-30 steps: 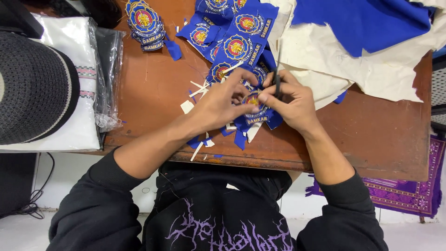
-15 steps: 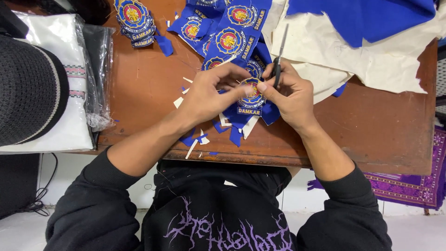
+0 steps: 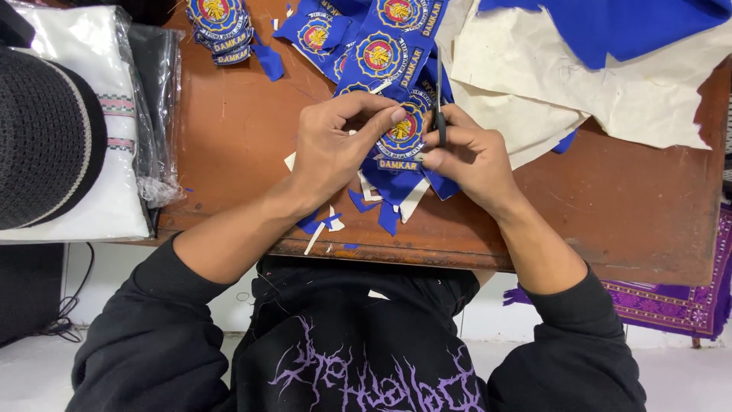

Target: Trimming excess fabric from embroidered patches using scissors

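My left hand (image 3: 335,149) pinches a round blue embroidered patch (image 3: 402,136) that is part of a blue fabric strip of patches (image 3: 385,53) running toward the table's far edge. My right hand (image 3: 473,156) grips a pair of dark scissors (image 3: 439,99), blades pointing away from me, right beside the patch's edge. Blue and white fabric scraps (image 3: 381,202) lie under and in front of both hands on the brown wooden table (image 3: 244,137).
A stack of cut patches (image 3: 219,27) sits at the far left. Cream fabric (image 3: 534,84) and blue cloth (image 3: 610,27) cover the far right. A bagged white garment (image 3: 122,114) and dark woven hat (image 3: 42,137) rest at left. A purple mat (image 3: 671,301) lies on the floor.
The view has shifted slightly. My hands stay together on the patch, and the scissors have moved along its edge.
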